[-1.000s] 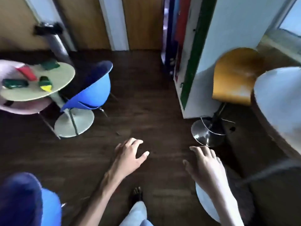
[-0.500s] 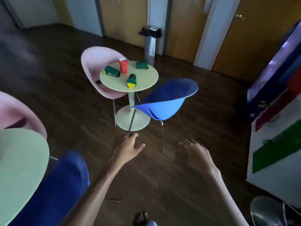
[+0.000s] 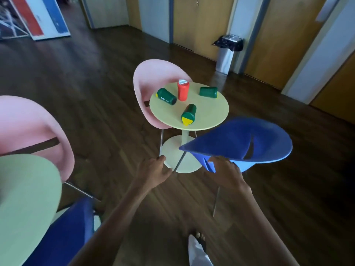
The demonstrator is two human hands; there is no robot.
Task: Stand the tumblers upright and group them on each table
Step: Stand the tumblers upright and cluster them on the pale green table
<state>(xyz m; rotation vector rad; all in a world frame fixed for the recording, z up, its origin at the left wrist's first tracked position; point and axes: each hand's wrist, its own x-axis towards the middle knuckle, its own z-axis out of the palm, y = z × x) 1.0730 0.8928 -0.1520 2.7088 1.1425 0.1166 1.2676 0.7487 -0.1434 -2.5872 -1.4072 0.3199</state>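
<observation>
A small round yellow-green table (image 3: 211,114) stands ahead of me. On it a red tumbler (image 3: 182,90) stands upright near the far side. Three green tumblers lie on their sides: one at the left (image 3: 166,96), one at the far right (image 3: 208,92), and one at the front (image 3: 188,114) with its yellow lid toward me. My left hand (image 3: 153,170) and my right hand (image 3: 226,174) hang in front of me, well short of the table, fingers loosely apart and holding nothing.
A blue chair (image 3: 242,144) stands between me and the table on the right, a pink chair (image 3: 153,81) behind the table. At the left are another green table (image 3: 25,198), a pink chair (image 3: 30,123) and a blue chair (image 3: 63,237). A bin (image 3: 227,52) stands by the doors.
My view has swung left and closed in on the table with the tumblers. Both hands stay held out in front, empty.
</observation>
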